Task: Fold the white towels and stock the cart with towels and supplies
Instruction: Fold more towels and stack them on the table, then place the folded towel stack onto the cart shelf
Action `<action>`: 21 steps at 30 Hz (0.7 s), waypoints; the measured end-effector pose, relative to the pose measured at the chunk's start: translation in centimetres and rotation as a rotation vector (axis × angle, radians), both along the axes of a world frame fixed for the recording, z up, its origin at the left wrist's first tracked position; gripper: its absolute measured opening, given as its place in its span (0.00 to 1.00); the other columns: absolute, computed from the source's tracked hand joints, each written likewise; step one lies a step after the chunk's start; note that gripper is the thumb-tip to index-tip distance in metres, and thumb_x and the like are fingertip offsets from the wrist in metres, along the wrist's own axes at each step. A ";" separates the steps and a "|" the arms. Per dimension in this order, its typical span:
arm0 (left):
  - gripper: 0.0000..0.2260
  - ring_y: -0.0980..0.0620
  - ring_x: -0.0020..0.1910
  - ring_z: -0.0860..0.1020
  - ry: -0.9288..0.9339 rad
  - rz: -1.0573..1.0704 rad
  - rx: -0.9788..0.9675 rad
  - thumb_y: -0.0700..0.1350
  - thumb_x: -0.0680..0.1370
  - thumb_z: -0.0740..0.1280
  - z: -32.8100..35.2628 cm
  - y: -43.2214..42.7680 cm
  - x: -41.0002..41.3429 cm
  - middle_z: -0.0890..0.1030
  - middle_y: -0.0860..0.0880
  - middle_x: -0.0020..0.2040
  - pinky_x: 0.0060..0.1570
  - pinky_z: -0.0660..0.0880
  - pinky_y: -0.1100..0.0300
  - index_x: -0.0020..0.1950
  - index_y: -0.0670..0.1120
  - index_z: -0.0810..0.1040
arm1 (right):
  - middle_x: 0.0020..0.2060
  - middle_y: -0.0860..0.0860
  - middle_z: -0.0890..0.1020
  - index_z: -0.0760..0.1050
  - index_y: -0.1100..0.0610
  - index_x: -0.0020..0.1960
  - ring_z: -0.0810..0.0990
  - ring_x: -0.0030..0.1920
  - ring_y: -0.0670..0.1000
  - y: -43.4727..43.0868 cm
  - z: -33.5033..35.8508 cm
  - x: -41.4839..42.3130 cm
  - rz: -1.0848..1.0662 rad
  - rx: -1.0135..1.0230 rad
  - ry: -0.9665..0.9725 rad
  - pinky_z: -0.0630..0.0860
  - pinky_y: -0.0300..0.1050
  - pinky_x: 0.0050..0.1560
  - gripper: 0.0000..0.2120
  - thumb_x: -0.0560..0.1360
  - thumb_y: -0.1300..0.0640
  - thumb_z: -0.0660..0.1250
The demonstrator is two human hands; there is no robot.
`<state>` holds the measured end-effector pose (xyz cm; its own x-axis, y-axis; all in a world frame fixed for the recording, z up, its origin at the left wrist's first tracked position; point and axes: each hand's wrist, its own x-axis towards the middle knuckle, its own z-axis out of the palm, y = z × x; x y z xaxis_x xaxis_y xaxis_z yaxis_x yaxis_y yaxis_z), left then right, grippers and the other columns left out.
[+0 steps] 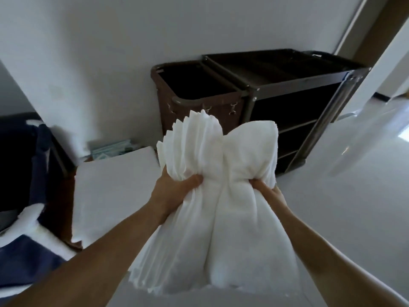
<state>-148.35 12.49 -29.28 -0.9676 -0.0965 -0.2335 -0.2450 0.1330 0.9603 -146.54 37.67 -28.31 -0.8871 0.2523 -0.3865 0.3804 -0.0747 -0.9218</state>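
Now, in the head view, we hold the towels (221,218) up before the cart (294,94), left hand (177,189) and right hand (267,191) both clenched round the bunched middle. Layers fan loose above; a slackening grip could spill the folds short of a shelf (294,127).

1. The cart (298,79) stands against the wall (110,52); we can reach its top tray (276,63) from above.
2. At the cart's left end, the dark bag (194,83) gapes upward.
3. The cart's front shelves (294,131) face us, open.
4. Between us and the cart, our towel bundle (221,185) blocks the lower front.
5. Left of the cart sits a white flat-topped block (115,187); at the cart's right end, a pale door edge (380,85) crosses in front.
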 end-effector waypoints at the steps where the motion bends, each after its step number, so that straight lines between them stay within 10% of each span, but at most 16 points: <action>1: 0.42 0.51 0.55 0.81 0.000 -0.019 -0.001 0.65 0.58 0.81 0.1 2.5 -0.2 0.81 0.57 0.59 0.57 0.79 0.46 0.69 0.61 0.70 | 0.55 0.49 0.82 0.71 0.49 0.70 0.80 0.49 0.48 2.4 0.0 0.3 -0.029 -0.004 0.002 0.76 0.45 0.49 0.28 0.72 0.50 0.75; 15: 0.41 0.52 0.56 0.81 0.038 -0.029 0.063 0.61 0.59 0.82 -0.8 31.9 -8.2 0.82 0.56 0.58 0.55 0.79 0.49 0.69 0.56 0.71 | 0.48 0.41 0.80 0.72 0.43 0.62 0.79 0.46 0.43 31.9 -1.0 -7.4 -0.063 0.022 0.112 0.73 0.38 0.39 0.21 0.73 0.52 0.74; 21: 0.39 0.55 0.54 0.80 0.128 0.108 0.039 0.58 0.63 0.82 -2.1 35.8 -16.1 0.80 0.56 0.58 0.46 0.76 0.61 0.70 0.54 0.70 | 0.49 0.39 0.81 0.72 0.42 0.65 0.80 0.48 0.42 35.3 -1.3 -18.0 0.057 0.038 0.170 0.75 0.37 0.42 0.32 0.62 0.45 0.76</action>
